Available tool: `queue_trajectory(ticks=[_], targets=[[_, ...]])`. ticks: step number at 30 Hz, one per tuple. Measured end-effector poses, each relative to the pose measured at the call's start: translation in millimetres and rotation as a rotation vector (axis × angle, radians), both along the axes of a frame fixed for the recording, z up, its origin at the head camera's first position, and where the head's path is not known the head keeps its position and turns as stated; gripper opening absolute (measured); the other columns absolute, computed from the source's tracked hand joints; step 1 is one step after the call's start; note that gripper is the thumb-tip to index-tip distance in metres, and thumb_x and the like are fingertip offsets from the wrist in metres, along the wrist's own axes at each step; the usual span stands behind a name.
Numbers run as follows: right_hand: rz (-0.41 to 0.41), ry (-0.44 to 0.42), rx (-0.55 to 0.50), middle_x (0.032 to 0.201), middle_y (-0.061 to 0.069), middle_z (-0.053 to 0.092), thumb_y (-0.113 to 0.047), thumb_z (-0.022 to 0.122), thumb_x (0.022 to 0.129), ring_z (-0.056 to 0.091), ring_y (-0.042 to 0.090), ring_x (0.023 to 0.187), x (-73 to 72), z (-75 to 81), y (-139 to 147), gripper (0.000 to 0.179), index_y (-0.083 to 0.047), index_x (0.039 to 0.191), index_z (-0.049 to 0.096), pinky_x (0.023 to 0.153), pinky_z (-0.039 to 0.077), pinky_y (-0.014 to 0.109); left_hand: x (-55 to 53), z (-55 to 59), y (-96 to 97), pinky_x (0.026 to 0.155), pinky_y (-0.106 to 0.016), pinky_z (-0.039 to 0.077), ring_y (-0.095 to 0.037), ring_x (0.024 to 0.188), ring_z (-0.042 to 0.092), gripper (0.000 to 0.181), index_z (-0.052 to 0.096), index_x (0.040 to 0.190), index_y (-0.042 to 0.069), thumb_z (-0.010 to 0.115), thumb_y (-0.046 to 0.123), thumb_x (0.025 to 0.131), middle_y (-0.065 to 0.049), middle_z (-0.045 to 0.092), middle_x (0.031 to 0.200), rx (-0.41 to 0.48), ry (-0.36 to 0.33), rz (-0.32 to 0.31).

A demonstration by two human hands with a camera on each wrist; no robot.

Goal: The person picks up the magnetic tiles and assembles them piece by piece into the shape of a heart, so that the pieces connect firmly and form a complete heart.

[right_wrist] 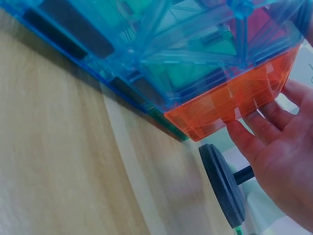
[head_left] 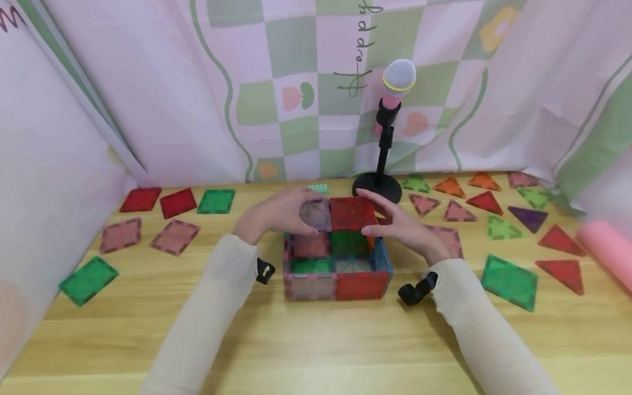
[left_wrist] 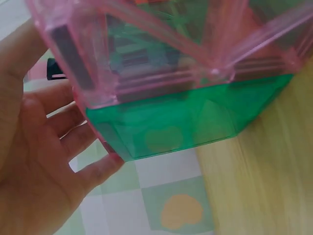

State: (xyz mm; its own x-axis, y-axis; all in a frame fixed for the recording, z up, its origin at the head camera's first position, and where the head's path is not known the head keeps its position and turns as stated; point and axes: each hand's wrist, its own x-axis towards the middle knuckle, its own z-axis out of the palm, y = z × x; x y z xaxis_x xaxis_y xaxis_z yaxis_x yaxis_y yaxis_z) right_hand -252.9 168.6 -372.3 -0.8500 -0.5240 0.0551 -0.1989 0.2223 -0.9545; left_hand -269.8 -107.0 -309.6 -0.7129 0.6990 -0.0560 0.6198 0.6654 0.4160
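Observation:
A box of see-through magnetic tiles [head_left: 311,287] stands at the middle of the table, its front part open at the top. My left hand [head_left: 281,215] grips its back left, thumb on the near side of a pale purple tile [head_left: 317,216] and fingers behind. My right hand [head_left: 400,222] holds the back right corner by a red tile [head_left: 352,212]. In the left wrist view, fingertips touch the box beside a green tile [left_wrist: 171,125]. Fingers of the right hand touch an orange tile [right_wrist: 234,95] below the blue side in the right wrist view.
A microphone on a black stand [head_left: 378,187] is just behind the box. Loose square tiles [head_left: 175,236] lie at left; triangles [head_left: 502,227] and a green square [head_left: 510,282] lie at right. A pink roll [head_left: 626,267] rests at the right edge. Printed curtains [head_left: 301,143] hang behind.

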Motion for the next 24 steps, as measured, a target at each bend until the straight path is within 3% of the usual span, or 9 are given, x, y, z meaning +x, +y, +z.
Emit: queue_trajectory(ticks=[11,19,24], targets=[[0.052,-0.002,0.006,0.159,0.003,0.018,-0.012,0.060,0.093,0.014,0.026,0.146,-5.8,-4.8,8,0.070,-0.024,0.152,0.023,0.112,0.022,0.057,-0.5,-13.3,-0.2,0.115,-0.039,0.027,-0.028,0.140,0.032,0.073,0.038,0.144,0.002,0.067,0.025,0.081,-0.014,0.038,0.150,0.063,-0.013,-0.025],[0.057,0.025,0.036,0.157,0.003,0.024,-0.013,0.059,0.093,0.025,0.026,0.142,-7.7,0.1,7,0.069,-0.018,0.152,0.023,0.104,0.037,0.032,-0.9,-17.0,-1.4,0.112,-0.040,0.030,-0.028,0.137,0.036,0.072,0.040,0.143,0.003,0.068,0.026,0.081,-0.015,0.039,0.148,0.103,-0.007,-0.013],[0.051,-0.007,0.015,0.157,0.004,0.025,-0.014,0.059,0.093,0.025,0.027,0.142,-7.4,-1.2,6,0.069,-0.019,0.152,0.023,0.110,0.030,0.047,-0.3,-25.4,-7.4,0.110,-0.041,0.034,-0.026,0.132,0.041,0.067,0.044,0.141,0.007,0.069,0.026,0.082,-0.013,0.044,0.144,0.204,0.005,0.002]])
